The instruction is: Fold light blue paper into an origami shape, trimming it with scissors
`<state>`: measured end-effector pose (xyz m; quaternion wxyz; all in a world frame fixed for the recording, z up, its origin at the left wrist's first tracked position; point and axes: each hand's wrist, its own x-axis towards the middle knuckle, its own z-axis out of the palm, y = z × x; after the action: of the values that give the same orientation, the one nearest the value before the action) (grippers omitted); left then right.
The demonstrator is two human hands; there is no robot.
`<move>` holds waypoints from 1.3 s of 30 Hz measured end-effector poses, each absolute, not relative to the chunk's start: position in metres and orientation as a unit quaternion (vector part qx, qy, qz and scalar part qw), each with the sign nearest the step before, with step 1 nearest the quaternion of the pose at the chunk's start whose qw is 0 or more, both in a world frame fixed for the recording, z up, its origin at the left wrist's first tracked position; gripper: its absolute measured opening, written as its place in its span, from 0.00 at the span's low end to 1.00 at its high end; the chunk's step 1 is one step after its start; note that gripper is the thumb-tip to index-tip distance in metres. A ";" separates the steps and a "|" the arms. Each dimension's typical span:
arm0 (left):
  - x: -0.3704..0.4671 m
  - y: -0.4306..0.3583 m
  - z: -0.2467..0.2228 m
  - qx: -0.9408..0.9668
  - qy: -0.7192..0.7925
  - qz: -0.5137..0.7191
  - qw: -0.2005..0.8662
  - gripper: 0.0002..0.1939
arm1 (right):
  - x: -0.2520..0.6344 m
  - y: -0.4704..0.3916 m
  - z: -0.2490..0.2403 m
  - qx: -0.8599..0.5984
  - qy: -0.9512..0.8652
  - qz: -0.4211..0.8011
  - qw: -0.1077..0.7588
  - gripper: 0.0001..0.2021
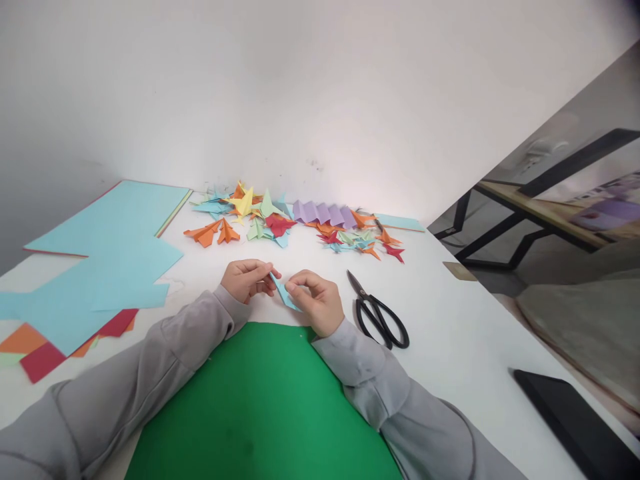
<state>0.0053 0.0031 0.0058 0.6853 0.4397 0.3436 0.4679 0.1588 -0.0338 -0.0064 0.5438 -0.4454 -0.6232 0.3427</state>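
Observation:
A small folded piece of light blue paper [286, 293] is held between my two hands above the white table, just beyond the green sheet [260, 400]. My left hand [247, 279] pinches its upper left end between thumb and fingers. On the other side, my right hand [317, 303] grips the right part, with thumb and forefinger pressed together on it. My fingers cover some of the paper, so its full shape is hidden. Black-handled scissors [380, 313] lie to the right of my right hand, blades pointing away.
Folded paper planes [243, 203] in several colours lie along the wall, near a purple pleated paper [324, 213]. Blue sheets [110, 267] cover the left side, over red and orange pieces [43, 360]. A black flat device [575, 420] rests at the right edge.

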 end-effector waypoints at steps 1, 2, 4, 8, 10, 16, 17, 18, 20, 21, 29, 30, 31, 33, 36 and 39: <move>0.005 0.003 0.006 0.436 0.345 0.468 0.686 0.16 | 0.159 -0.034 -0.006 -0.446 -0.623 0.341 0.544 0.06; 0.006 0.002 0.007 0.432 0.345 0.470 0.688 0.16 | 0.159 -0.034 -0.006 -0.446 -0.623 0.341 0.545 0.06; 0.006 0.002 0.007 0.424 0.345 0.475 0.689 0.15 | 0.159 -0.034 -0.006 -0.446 -0.621 0.341 0.546 0.06; 0.007 0.002 0.004 0.436 0.342 0.475 0.684 0.13 | 0.159 -0.034 -0.005 -0.448 -0.626 0.330 0.547 0.07; 0.008 0.002 0.002 0.441 0.342 0.473 0.682 0.13 | 0.159 -0.034 -0.005 -0.447 -0.628 0.323 0.549 0.07; 0.007 0.003 0.003 0.440 0.350 0.467 0.682 0.13 | 0.159 -0.034 -0.006 -0.447 -0.636 0.311 0.546 0.07; 0.007 0.003 0.003 0.440 0.352 0.467 0.681 0.13 | 0.158 -0.034 -0.006 -0.447 -0.637 0.311 0.545 0.07; 0.007 0.003 0.004 0.440 0.353 0.468 0.680 0.13 | 0.158 -0.034 -0.006 -0.447 -0.638 0.312 0.544 0.06; 0.007 0.002 0.004 0.442 0.354 0.468 0.679 0.14 | 0.158 -0.034 -0.006 -0.444 -0.643 0.310 0.542 0.06; 0.008 0.002 0.004 0.443 0.354 0.468 0.678 0.14 | 0.158 -0.034 -0.007 -0.441 -0.646 0.307 0.543 0.06; 0.009 0.003 0.011 0.369 0.353 0.452 0.731 0.22 | 0.157 -0.037 -0.004 -0.437 -0.668 0.120 0.590 0.04; 0.009 0.003 0.012 0.363 0.355 0.438 0.742 0.22 | 0.157 -0.038 -0.003 -0.443 -0.668 0.089 0.591 0.04; 0.009 0.003 0.013 0.364 0.357 0.420 0.751 0.21 | 0.157 -0.040 -0.001 -0.444 -0.672 0.058 0.590 0.05; 0.008 0.003 0.013 0.374 0.351 0.374 0.773 0.21 | 0.158 -0.042 0.000 -0.433 -0.682 0.005 0.589 0.06; 0.007 0.004 0.010 0.392 0.328 0.310 0.802 0.23 | 0.160 -0.044 0.001 -0.413 -0.700 -0.041 0.582 0.08; 0.006 0.005 0.008 0.408 0.307 0.282 0.812 0.23 | 0.161 -0.045 0.000 -0.413 -0.711 -0.050 0.567 0.10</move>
<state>0.0059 0.0053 0.0081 0.8124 0.4079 0.3073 0.2815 0.1608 -0.0453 0.0004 0.5673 -0.4132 -0.7106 -0.0500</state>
